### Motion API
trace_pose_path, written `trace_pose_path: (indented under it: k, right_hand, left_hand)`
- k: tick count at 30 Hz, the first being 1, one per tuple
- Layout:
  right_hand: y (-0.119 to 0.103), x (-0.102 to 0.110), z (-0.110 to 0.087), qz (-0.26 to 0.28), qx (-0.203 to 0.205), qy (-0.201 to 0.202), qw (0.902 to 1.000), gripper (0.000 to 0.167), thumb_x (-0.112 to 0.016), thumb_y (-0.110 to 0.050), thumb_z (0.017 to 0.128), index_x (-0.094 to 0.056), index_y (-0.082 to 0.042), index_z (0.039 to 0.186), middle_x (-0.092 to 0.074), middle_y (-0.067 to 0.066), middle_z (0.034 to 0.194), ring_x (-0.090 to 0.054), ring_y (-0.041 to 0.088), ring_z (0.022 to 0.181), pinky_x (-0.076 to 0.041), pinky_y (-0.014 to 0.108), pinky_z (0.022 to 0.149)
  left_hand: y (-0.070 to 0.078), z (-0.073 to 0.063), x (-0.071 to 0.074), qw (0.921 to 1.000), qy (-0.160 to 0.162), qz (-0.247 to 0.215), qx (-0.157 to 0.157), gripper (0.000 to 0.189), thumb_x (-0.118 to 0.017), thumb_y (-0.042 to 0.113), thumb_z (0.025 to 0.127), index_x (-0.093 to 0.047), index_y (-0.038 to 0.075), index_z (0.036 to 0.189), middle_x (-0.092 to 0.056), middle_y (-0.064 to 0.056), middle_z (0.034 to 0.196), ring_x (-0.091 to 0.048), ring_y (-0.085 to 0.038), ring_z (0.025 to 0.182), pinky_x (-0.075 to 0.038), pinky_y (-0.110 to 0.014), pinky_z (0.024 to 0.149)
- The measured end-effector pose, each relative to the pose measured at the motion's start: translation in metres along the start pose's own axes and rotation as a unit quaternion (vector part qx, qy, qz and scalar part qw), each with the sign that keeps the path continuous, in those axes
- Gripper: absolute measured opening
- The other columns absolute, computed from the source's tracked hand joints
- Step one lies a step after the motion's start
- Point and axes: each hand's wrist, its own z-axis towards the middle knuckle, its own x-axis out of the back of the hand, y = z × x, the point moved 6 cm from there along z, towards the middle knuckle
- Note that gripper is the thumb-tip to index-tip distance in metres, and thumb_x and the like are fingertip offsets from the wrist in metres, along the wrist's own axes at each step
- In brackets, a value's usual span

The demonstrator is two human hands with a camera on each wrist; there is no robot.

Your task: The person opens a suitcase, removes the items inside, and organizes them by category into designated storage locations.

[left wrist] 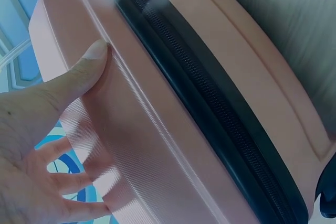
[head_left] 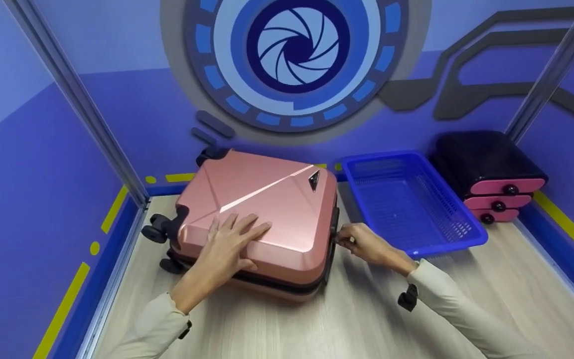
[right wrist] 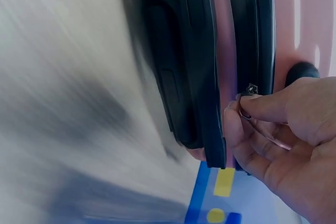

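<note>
A rose-pink hard-shell suitcase (head_left: 262, 199) lies flat on the floor, its black wheels (head_left: 153, 230) pointing left. My left hand (head_left: 229, 244) rests on its top shell with fingers spread, and in the left wrist view the thumb (left wrist: 92, 66) touches the shell's side above the black zipper (left wrist: 205, 87). At the suitcase's right side, my right hand (head_left: 364, 244) pinches a small zipper pull (right wrist: 245, 106) between thumb and index finger. Beside that hand, the right wrist view shows the black zipper band (right wrist: 252, 35) and a black handle (right wrist: 202, 72).
Right of the suitcase stands a blue plastic basket (head_left: 471, 238). Beyond it, against the right corner, is a black box with pink drawers (head_left: 491, 159). Blue printed walls (head_left: 132, 109) enclose the wood-patterned surface (head_left: 277, 331) at the back and both sides.
</note>
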Motion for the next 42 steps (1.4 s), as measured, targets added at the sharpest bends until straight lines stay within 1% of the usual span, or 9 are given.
trace_pose_path:
  k: [8,15,23,27,30,32,36,39,42]
  right_hand:
    - [-0.007,0.002,-0.010,-0.024,0.050,-0.017,0.9983,0.014,-0.069,0.013,0.091,-0.077,0.002,0.093,-0.072,0.011,0.084,-0.069,0.020,0.077,-0.060,0.035,0.069]
    - [-0.023,0.002,-0.017,-0.040,0.093,-0.026,0.9945,0.015,-0.071,0.012,0.090,-0.077,-0.001,0.094,-0.072,0.007,0.084,-0.069,0.017,0.077,-0.060,0.033,0.069]
    - [-0.036,-0.004,-0.027,-0.015,0.078,-0.061,0.9950,0.016,-0.070,0.010,0.092,-0.077,-0.004,0.097,-0.070,0.006,0.085,-0.066,0.013,0.077,-0.057,0.025,0.067]
    - [-0.024,-0.003,-0.024,0.068,-0.003,-0.089,0.9938,0.014,-0.070,0.006,0.094,-0.079,0.000,0.103,-0.076,0.010,0.095,-0.072,0.019,0.087,-0.060,0.029,0.075]
    - [-0.012,0.006,-0.020,0.133,-0.105,-0.100,0.9804,0.015,-0.069,-0.001,0.097,-0.078,0.003,0.108,-0.077,0.016,0.103,-0.071,0.019,0.085,-0.061,0.030,0.076]
    - [-0.006,0.015,-0.018,0.162,-0.164,-0.091,0.9688,0.019,-0.068,-0.006,0.099,-0.075,0.006,0.112,-0.076,0.020,0.106,-0.070,0.017,0.083,-0.061,0.030,0.076]
    - [0.000,0.027,-0.017,0.252,-0.261,-0.038,0.9311,0.041,-0.063,-0.013,0.105,-0.058,0.015,0.133,-0.067,0.032,0.119,-0.068,0.015,0.090,-0.063,0.035,0.082]
    - [0.000,0.028,-0.014,0.320,-0.315,-0.008,0.8935,0.063,-0.063,-0.021,0.106,-0.037,0.013,0.152,-0.054,0.039,0.138,-0.068,0.030,0.110,-0.062,0.041,0.091]
    - [-0.004,0.027,0.000,0.345,-0.333,0.003,0.8777,0.082,-0.067,-0.029,0.104,-0.021,0.002,0.164,-0.038,0.039,0.155,-0.057,0.043,0.131,-0.059,0.044,0.098]
  left_hand:
    - [0.007,0.010,-0.006,0.9996,-0.019,0.018,0.012,0.085,-0.093,0.034,0.072,-0.059,0.024,0.149,-0.057,-0.011,0.151,-0.052,-0.051,0.135,-0.034,-0.077,0.111]
    - [0.012,0.010,-0.008,0.9997,-0.012,0.009,0.018,0.083,-0.093,0.029,0.073,-0.059,0.023,0.148,-0.056,-0.014,0.151,-0.048,-0.053,0.138,-0.031,-0.079,0.111]
    - [0.013,0.006,-0.010,0.9993,-0.019,-0.005,0.033,0.081,-0.091,0.026,0.076,-0.058,0.024,0.150,-0.053,-0.015,0.154,-0.044,-0.053,0.142,-0.027,-0.078,0.115]
    - [0.011,0.005,-0.010,0.9995,-0.013,0.010,0.026,0.080,-0.091,0.031,0.076,-0.058,0.025,0.149,-0.054,-0.014,0.154,-0.047,-0.051,0.141,-0.029,-0.077,0.114]
    - [0.009,0.005,-0.009,0.9998,0.007,0.018,0.002,0.077,-0.090,0.036,0.077,-0.060,0.025,0.147,-0.056,-0.013,0.151,-0.050,-0.050,0.138,-0.033,-0.076,0.113]
    - [0.006,0.005,-0.006,0.9990,0.033,-0.008,-0.030,0.069,-0.089,0.036,0.079,-0.064,0.023,0.142,-0.061,-0.012,0.145,-0.054,-0.044,0.135,-0.035,-0.076,0.112]
    - [-0.010,-0.004,0.010,0.9888,0.093,-0.080,-0.086,0.053,-0.089,0.030,0.080,-0.072,0.017,0.129,-0.067,-0.012,0.134,-0.061,-0.036,0.128,-0.042,-0.071,0.109]
    - [-0.036,-0.015,0.024,0.9890,0.107,-0.074,-0.069,0.057,-0.092,0.032,0.076,-0.073,0.014,0.127,-0.068,-0.014,0.132,-0.061,-0.038,0.126,-0.042,-0.071,0.108]
    - [-0.067,-0.029,0.037,0.9953,0.090,-0.033,-0.015,0.066,-0.094,0.036,0.073,-0.072,0.014,0.131,-0.066,-0.018,0.135,-0.057,-0.044,0.130,-0.037,-0.077,0.108]
